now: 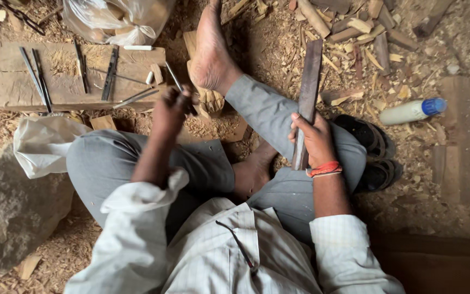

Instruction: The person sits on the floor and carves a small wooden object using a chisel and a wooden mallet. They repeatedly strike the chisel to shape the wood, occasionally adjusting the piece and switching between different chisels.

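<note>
1. My right hand [314,139] is wrapped tight round the long wooden striker [307,98]; I'd strike square
2. My left hand [171,109] pinches the thin chisel [176,81] on the pale carving [209,98] under my foot [210,54]; I'd hold it steady
3. A knotted clear bag [118,19] lies beyond the left grip, a white bottle with blue cap [412,110] right of the striker
</note>
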